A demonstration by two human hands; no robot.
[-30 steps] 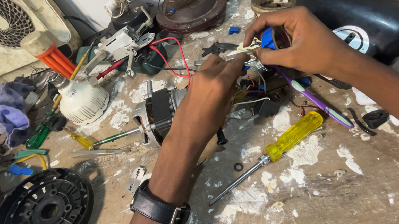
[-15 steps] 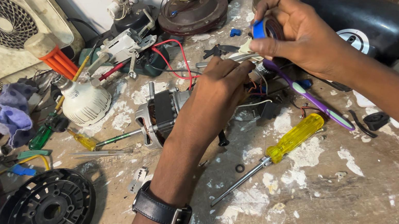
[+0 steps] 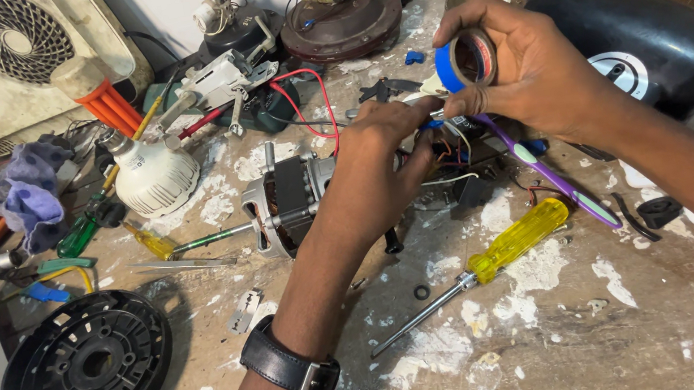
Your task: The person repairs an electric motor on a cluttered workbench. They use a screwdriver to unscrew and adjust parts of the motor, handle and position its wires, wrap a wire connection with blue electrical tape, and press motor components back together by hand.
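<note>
My right hand holds a roll of blue insulating tape up above a small electric motor. A short blue strip runs from the roll down to the motor's wires. My left hand, with a black wristwatch on its wrist, pinches those wires at the taped spot, just right of the motor. A purple toothbrush lies under my right hand. A yellow-handled screwdriver rests on the bench in front of both hands.
The paint-stained bench carries a black fan housing at front left, a white bulb, a green screwdriver, tweezers, a purple cloth, a brown motor base at the back and a black tank at right.
My right hand has lifted the tape roll up and to the right, away from the wires, drawing out a strip. My left hand stays on the wires.
</note>
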